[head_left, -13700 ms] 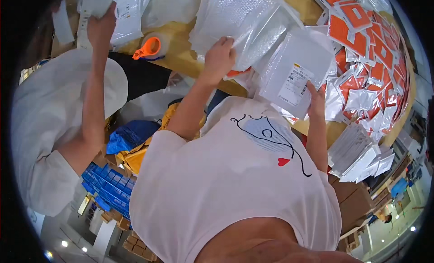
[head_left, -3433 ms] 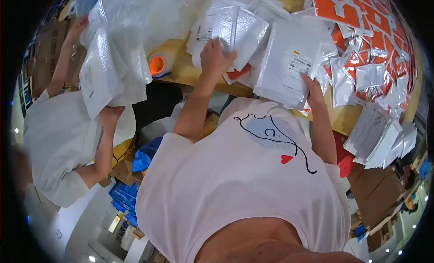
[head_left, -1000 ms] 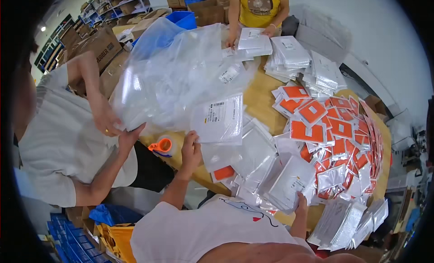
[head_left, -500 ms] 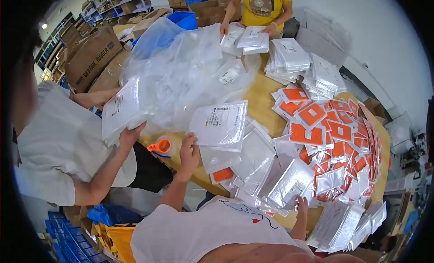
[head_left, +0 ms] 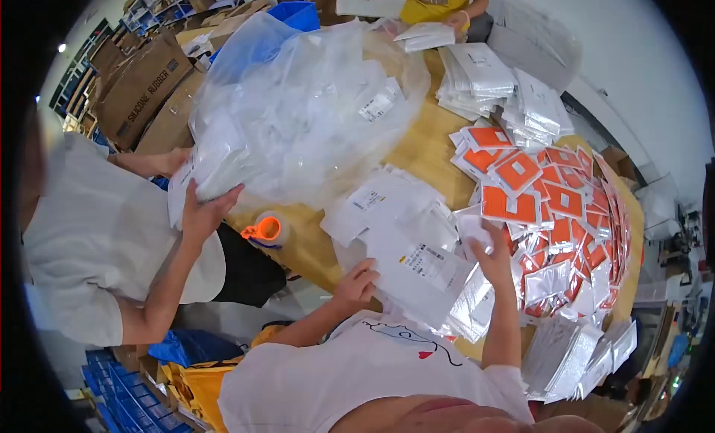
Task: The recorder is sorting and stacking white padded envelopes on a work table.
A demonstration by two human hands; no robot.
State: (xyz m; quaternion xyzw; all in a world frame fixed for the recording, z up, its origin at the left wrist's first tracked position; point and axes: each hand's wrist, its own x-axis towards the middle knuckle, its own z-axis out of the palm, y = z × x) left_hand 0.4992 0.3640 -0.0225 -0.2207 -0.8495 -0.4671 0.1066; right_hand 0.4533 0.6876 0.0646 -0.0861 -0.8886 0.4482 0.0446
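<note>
Labelled white mailer at the left hand, white packet at the right, both over the table.
From the left, a co-worker (head_left: 82,239) holds white mailers near a roll with an orange holder (head_left: 267,228); beyond lies a clear plastic bag (head_left: 298,128). The left hand's (head_left: 356,285) fingers are clamped on the left edge of the labelled white mailer (head_left: 421,273), above other mailers on the table (head_left: 424,146). The right hand's (head_left: 493,260) fingers touch the white packet (head_left: 472,229); whether they grip it, I cannot tell. Rightmost are heaped orange-and-white packets (head_left: 564,202).

Packing workshop: loaded shelves (head_left: 181,7), cardboard boxes (head_left: 141,98), blue bin (head_left: 299,14), table (head_left: 426,146) heaped with white mailers (head_left: 417,288)
</note>
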